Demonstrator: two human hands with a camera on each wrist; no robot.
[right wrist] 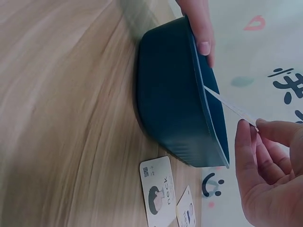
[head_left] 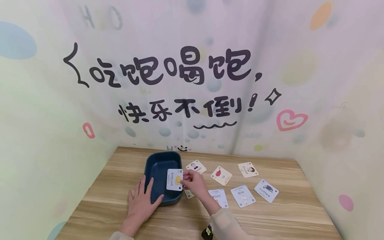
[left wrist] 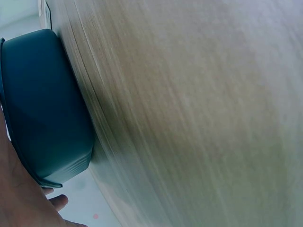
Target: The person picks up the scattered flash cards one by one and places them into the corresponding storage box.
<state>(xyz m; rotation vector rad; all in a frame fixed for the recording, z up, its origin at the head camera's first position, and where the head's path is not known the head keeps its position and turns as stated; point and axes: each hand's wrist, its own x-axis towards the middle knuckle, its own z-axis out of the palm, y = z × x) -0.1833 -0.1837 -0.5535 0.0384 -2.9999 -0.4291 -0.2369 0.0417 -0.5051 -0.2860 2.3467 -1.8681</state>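
A dark blue rectangular bin [head_left: 156,166] stands on the wooden table. My left hand [head_left: 141,200] rests on its near left rim, fingers spread and thumb over the near edge; in the left wrist view the hand [left wrist: 21,194] lies along the bin's [left wrist: 47,104] rim. Between thumb and fingers my right hand [head_left: 195,184] pinches the right edge of a white card printed "biscuit" [head_left: 171,180]. That card hangs tilted over the bin's right side. Seen edge-on in the right wrist view, the card [right wrist: 227,105] has its far end at the rim.
Right of the bin lie several picture cards, including a lip card [head_left: 221,175], a throat card [head_left: 248,170], a milk card [head_left: 243,196], a coffee card [head_left: 266,190], a partly covered juice card [head_left: 220,197] and a neck card [right wrist: 158,191]. A small black object [head_left: 207,233] sits at the near edge.
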